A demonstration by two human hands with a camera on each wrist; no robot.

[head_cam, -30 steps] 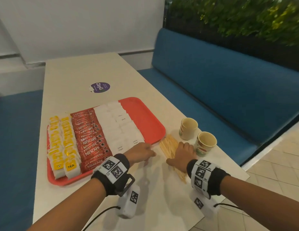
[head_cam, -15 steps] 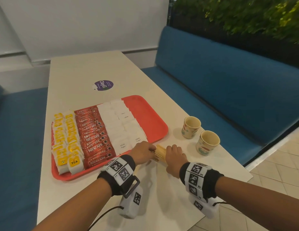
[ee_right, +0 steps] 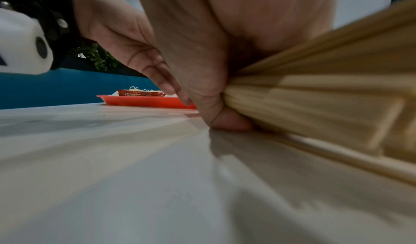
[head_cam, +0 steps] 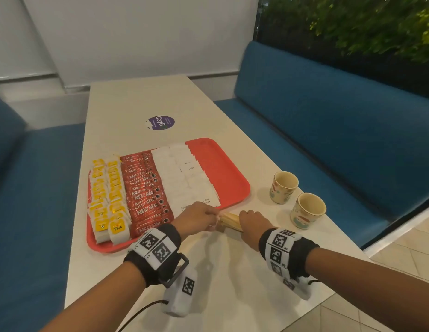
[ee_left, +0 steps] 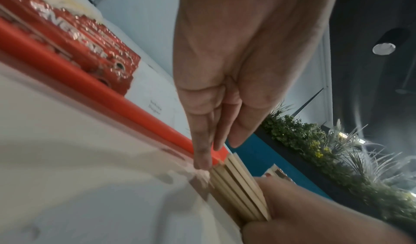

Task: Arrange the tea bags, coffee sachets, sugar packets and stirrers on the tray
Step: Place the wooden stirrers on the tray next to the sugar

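Observation:
A red tray (head_cam: 223, 168) lies on the white table. It carries rows of yellow tea bags (head_cam: 108, 200), red coffee sachets (head_cam: 146, 195) and white sugar packets (head_cam: 182, 178); its right part is bare. Just off the tray's near right corner, my right hand (head_cam: 253, 222) grips a bundle of wooden stirrers (head_cam: 230, 220) down on the table. The thumb (ee_right: 227, 121) curls under the stirrers (ee_right: 315, 96). My left hand (ee_left: 216, 151) holds straight fingers against the ends of the stirrers (ee_left: 238, 185), beside the tray rim (ee_left: 144, 116).
Two paper cups (head_cam: 283, 186) (head_cam: 307, 210) stand to the right of the tray, near the table's right edge. A round purple sticker (head_cam: 160, 122) lies farther back. Blue bench seats (head_cam: 328, 140) flank the table on both sides.
The stirrers lay spread flat under my right hand; now they are gathered into a bundle nearer the tray. My left hand has moved to the bundle's end.

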